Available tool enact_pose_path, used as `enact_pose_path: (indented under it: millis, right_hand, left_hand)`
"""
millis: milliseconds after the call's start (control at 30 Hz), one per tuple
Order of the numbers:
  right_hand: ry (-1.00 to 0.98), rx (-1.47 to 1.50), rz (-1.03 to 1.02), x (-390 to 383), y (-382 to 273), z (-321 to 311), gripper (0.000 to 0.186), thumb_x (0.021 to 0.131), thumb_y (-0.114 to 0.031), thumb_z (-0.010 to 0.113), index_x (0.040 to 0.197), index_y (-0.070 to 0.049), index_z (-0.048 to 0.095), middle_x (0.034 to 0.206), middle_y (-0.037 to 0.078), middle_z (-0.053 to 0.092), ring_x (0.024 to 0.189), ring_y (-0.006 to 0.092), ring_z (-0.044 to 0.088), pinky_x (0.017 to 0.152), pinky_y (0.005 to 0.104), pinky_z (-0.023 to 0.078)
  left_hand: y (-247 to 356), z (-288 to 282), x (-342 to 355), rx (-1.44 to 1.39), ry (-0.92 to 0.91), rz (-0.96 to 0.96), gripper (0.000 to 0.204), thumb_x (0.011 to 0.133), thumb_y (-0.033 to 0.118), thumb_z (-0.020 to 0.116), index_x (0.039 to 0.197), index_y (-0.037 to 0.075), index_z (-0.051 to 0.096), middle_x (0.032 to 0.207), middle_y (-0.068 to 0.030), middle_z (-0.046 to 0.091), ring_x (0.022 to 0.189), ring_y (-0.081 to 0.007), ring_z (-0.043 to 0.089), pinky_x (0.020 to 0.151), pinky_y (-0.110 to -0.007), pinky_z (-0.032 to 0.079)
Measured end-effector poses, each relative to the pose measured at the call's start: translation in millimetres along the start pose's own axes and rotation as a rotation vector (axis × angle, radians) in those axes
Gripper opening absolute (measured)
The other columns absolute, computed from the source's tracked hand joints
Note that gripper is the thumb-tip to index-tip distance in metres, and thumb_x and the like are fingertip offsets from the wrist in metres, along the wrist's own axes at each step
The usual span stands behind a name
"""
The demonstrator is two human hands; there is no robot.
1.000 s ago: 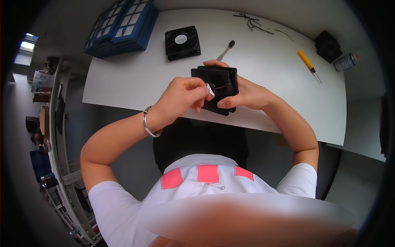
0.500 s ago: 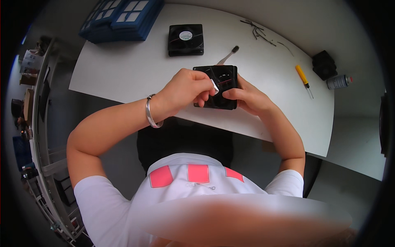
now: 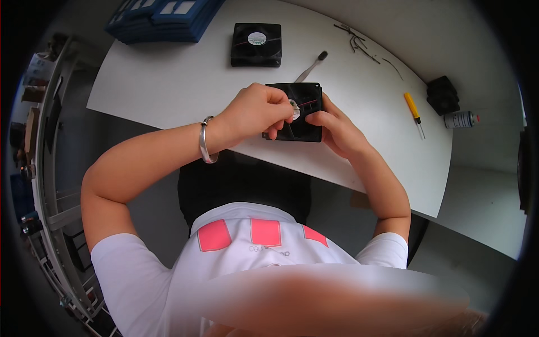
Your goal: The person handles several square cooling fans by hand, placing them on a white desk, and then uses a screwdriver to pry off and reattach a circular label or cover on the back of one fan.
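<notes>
A black square cooling fan (image 3: 307,130) is held above the near edge of the white table. My right hand (image 3: 341,130) grips it from the right side, thumb on the front face and the other fingers behind. Across its left part reaches my left hand (image 3: 259,111), its thumb and index finger closed in a pinch at the hub. They are on a whitish round label (image 3: 295,110), partly hidden by the fingertips. A red wire crosses the fan face. Just beyond the fan lies a toothbrush (image 3: 310,67) with dark bristles.
Another black fan (image 3: 256,51) lies farther back, beside a stack of blue trays (image 3: 168,25). On the right are a yellow-handled screwdriver (image 3: 412,105), more black fans (image 3: 442,94) and a spray can (image 3: 460,119). Dark cable scraps (image 3: 359,45) lie at the far edge.
The white label, earlier lifted off the face in my left fingers, now shows against the fan's hub. My right hand keeps its hold on the fan. The whole view has shifted slightly.
</notes>
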State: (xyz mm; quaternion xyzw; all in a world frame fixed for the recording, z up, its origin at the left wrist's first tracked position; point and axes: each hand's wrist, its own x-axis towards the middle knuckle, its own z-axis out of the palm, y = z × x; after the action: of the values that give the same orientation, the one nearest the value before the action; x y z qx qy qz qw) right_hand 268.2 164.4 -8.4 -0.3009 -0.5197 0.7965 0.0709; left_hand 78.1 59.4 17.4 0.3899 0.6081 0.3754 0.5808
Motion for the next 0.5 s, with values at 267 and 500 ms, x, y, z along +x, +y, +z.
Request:
enact_pose_path:
  millis: [267, 500]
  right_hand:
    - [-0.004, 0.033, 0.02, 0, -2, 2, 0.059, 0.087, -0.013, 0.057, 0.141, -0.002, 0.038, 0.122, 0.01, 0.054, 0.109, 0.0155, 0.059, 0.093, 0.0306, 0.052]
    - [-0.054, -0.031, 0.032, 0, -2, -6, 0.057, 0.087, -0.016, 0.058, 0.139, -0.001, 0.042, 0.12, 0.01, 0.056, 0.106, 0.0141, 0.057, 0.093, 0.0292, 0.047]
  left_hand:
    - [-4, -16, 0, 0.699, 0.238, 0.642, 0.017, 0.085, 0.008, 0.071, 0.103, 0.006, 0.072, 0.086, -0.005, 0.063, 0.069, -0.014, 0.062, 0.063, -0.027, 0.051]
    - [-19, -20, 11, 0.966, 0.208, 1.192, 0.023, 0.075, 0.007, 0.08, 0.097, 0.009, 0.075, 0.095, -0.005, 0.067, 0.081, -0.022, 0.064, 0.07, -0.033, 0.054]
